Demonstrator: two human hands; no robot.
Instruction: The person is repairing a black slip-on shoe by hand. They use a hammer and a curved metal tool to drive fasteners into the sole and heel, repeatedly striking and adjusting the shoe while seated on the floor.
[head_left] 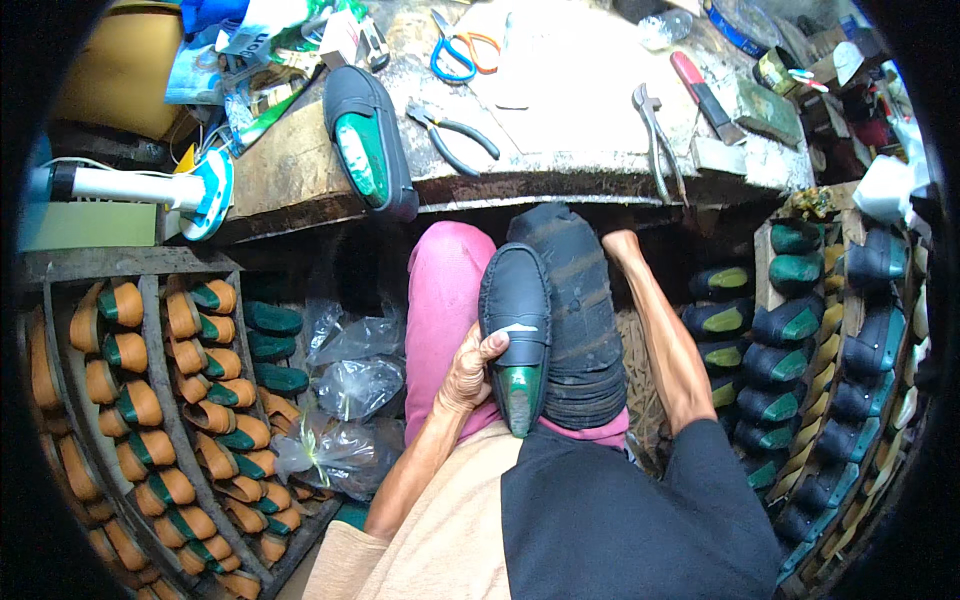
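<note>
A dark loafer (515, 290) with a strap across it and a green last showing in its opening rests upright on my lap, toe pointing away. My left hand (468, 370) grips it from the left side, thumb over the strap. My right hand (622, 243) is stretched forward beside my right knee, close below the bench edge; its fingers are hidden. A black cloth wrap (580, 310) covers my right thigh, over pink trousers (445, 270). A second dark loafer (370, 140), also with a green insert, stands at the bench's front edge on the left.
On the worn bench (560, 140) lie pliers (455, 135), scissors (465, 55), pincers (655, 140) and a red-handled knife (705, 95). Racks of tan shoes (140, 405) line my left, with plastic bags (355, 385) beside them. Racks of dark shoes (785, 365) stand right. A white lamp (140, 187) juts in at left.
</note>
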